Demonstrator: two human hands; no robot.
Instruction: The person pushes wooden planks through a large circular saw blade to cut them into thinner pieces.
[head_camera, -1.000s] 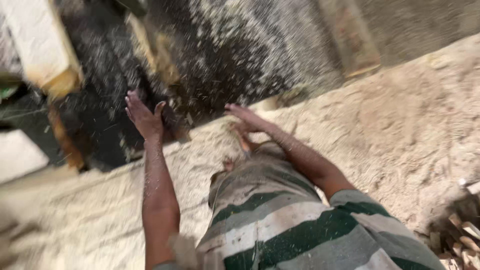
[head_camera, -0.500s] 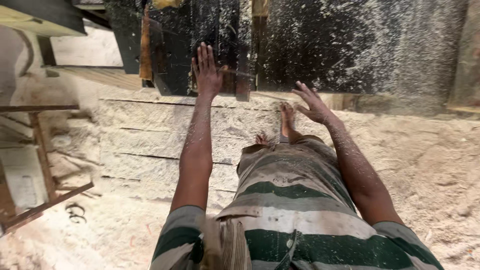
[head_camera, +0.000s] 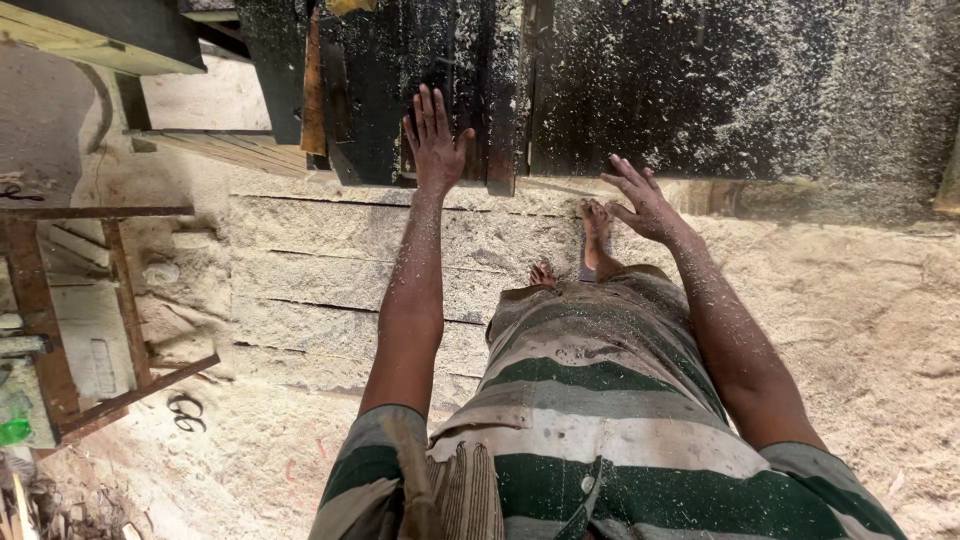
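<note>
My left hand (head_camera: 435, 140) is stretched forward with its fingers spread, over or against the dark, sawdust-speckled machine body (head_camera: 700, 90); whether it touches I cannot tell. My right hand (head_camera: 642, 200) hangs open lower down, near the machine's bottom edge, with nothing in it. Both forearms are dusted with sawdust. Below them I see my green and white striped shirt (head_camera: 600, 430) and my bare feet (head_camera: 595, 235) on sawdust-covered planks (head_camera: 320, 270).
A wooden frame (head_camera: 60, 310) stands at the left. A dark beam (head_camera: 90, 30) crosses the top left. Thick sawdust (head_camera: 860, 310) covers the floor at the right. A green object (head_camera: 14, 430) lies at the left edge.
The view has swung left and levelled out. Both hands stay raised and open, the left one now reaching higher up on the dark machine.
</note>
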